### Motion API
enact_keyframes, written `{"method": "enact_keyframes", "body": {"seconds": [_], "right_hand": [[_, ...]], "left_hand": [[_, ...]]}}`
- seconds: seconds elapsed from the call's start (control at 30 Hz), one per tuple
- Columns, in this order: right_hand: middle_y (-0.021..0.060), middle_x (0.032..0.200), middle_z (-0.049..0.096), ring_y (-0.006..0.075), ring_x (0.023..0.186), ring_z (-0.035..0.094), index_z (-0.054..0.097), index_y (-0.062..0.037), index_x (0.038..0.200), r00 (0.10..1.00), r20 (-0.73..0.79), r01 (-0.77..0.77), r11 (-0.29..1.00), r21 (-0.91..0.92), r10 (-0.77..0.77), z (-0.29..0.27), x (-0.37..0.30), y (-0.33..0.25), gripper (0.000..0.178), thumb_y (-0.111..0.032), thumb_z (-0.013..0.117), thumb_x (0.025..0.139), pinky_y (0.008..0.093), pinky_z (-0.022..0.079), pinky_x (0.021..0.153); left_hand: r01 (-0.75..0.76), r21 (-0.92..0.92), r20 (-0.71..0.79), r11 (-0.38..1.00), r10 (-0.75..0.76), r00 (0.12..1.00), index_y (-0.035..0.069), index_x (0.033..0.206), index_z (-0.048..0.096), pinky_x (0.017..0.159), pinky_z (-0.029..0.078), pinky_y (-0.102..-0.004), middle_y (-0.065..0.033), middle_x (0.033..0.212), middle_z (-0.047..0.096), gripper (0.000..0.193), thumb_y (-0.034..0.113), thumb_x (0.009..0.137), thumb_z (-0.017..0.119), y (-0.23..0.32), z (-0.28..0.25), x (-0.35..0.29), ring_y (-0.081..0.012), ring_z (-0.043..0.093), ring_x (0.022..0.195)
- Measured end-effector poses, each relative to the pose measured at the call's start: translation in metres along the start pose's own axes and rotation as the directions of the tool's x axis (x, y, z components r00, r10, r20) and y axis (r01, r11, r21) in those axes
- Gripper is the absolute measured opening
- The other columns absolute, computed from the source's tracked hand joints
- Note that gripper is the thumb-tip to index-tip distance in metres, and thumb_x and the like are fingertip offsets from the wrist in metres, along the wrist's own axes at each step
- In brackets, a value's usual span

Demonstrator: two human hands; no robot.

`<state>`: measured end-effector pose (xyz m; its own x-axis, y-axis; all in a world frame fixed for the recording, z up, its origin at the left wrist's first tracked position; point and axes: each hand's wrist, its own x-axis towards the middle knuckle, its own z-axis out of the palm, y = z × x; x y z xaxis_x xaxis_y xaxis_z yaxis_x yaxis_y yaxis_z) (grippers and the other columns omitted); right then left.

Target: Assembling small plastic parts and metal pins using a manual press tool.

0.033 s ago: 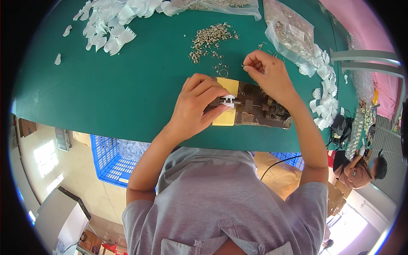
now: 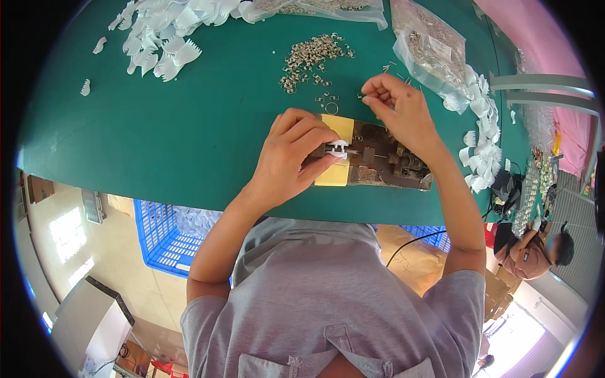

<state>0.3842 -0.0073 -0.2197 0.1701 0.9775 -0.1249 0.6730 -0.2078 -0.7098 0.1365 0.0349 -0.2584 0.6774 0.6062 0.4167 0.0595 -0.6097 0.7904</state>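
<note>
My left hand (image 2: 291, 154) is closed on a white plastic claw-clip piece (image 2: 339, 150), pinched between thumb and fingers at the left part of a dark metal jig (image 2: 368, 174). Yellow sheeting (image 2: 332, 178) covers the jig's left part. A thin rod runs along the jig toward the white piece. Beyond the jig's far edge, my right hand (image 2: 406, 112) pinches a tiny metal piece (image 2: 360, 96) between thumb and forefinger; its exact shape is too small to tell. A metal ring (image 2: 331, 109) and a few small metal springs (image 2: 327, 97) lie between the hands.
A heap of small metal springs (image 2: 315, 57) lies beyond the jig. White toothed clip pieces pile up at the far left (image 2: 167, 38) and along the right (image 2: 484, 138). Clear bags (image 2: 432, 47) of metal parts rest at the back. A blue crate (image 2: 165, 242) stands below the table; another person (image 2: 532, 252) is at right.
</note>
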Motion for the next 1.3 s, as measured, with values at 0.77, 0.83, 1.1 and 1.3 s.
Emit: {"method": "enact_keyframes", "body": {"seconds": [0.77,0.83,1.1,1.3], "right_hand": [[0.0087,0.088,0.068,0.0256,0.077,0.071,0.069,-0.0049,0.094,0.829,-0.065,0.454,0.737,-0.501,-0.555,0.005,0.001,0.015,0.006,-0.01,0.072,0.091,0.0389,0.058,0.074],[0.0084,0.089,0.069,0.0253,0.077,0.071,0.07,-0.0054,0.095,0.915,-0.143,0.305,0.88,-0.365,-0.376,0.002,0.0,0.017,0.007,-0.011,0.072,0.091,0.0388,0.057,0.074],[0.0075,0.092,0.073,0.0246,0.079,0.072,0.075,-0.0075,0.097,0.982,-0.14,0.093,0.971,-0.22,-0.126,0.007,0.007,0.014,0.009,-0.014,0.075,0.09,0.0378,0.057,0.073],[0.0078,0.091,0.071,0.0197,0.076,0.069,0.074,-0.0018,0.097,0.993,-0.015,0.12,0.99,0.072,-0.119,-0.002,-0.014,-0.017,0.013,-0.014,0.073,0.092,0.0331,0.056,0.074]], "left_hand": [[-0.017,0.021,0.021,1.0,0.016,1.0,0.006,0.104,0.071,0.086,0.052,-0.0413,-0.0086,0.102,0.07,0.028,0.009,0.079,0.084,0.0,0.0,0.001,-0.0309,0.062,0.102],[-0.013,0.021,0.02,1.0,0.013,1.0,0.006,0.104,0.071,0.086,0.052,-0.0413,-0.0086,0.102,0.07,0.028,0.009,0.079,0.084,0.0,-0.001,0.001,-0.0309,0.062,0.102],[-0.012,0.018,0.024,1.0,0.011,1.0,0.005,0.103,0.071,0.086,0.052,-0.0407,-0.0088,0.102,0.07,0.028,0.007,0.079,0.085,-0.001,-0.001,0.001,-0.0308,0.062,0.102],[0.014,-0.08,0.005,0.997,-0.014,1.0,0.003,0.104,0.071,0.085,0.053,-0.0395,-0.0093,0.102,0.07,0.028,0.004,0.079,0.084,-0.002,0.003,0.001,-0.0305,0.065,0.098]]}}
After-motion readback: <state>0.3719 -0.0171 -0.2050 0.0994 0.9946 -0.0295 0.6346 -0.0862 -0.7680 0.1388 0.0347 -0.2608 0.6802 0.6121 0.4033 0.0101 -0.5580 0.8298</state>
